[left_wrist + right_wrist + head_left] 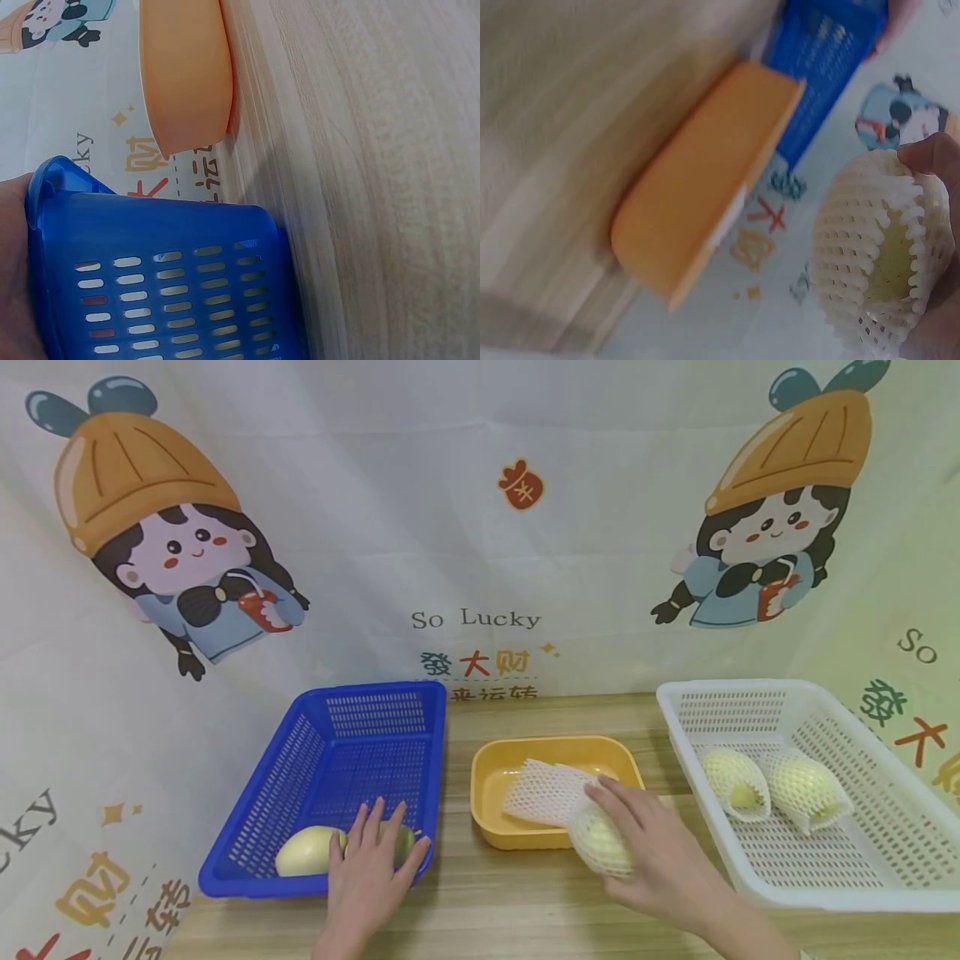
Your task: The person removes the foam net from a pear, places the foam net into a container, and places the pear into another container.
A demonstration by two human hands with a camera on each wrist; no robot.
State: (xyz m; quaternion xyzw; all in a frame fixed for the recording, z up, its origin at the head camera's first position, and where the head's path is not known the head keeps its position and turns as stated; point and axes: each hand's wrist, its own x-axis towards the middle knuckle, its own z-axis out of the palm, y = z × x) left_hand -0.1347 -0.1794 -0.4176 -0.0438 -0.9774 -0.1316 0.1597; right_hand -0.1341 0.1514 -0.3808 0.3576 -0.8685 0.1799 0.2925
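My right hand [663, 852] grips a pale yellow-green fruit [600, 839] sleeved in a white foam net, above the front right edge of the yellow tray [491, 835]. The right wrist view shows speckled skin through the opening of the foam net [840, 232]. My left hand [367, 881] reaches over the near side of the blue basket [262, 793], fingers spread above a green fruit [405, 843]. Whether it touches that fruit is hidden. Left of the hand lies a smooth pale yellow fruit [306, 852]. Flat white foam nets [546, 792] lie in the tray.
At the right stands a white basket [862, 893] with two netted fruits, one at its left [731, 777] and one beside it [806, 785]. Everything stands on a wood-grain table [517, 893]. A printed cloth [480, 552] hangs behind and along the sides.
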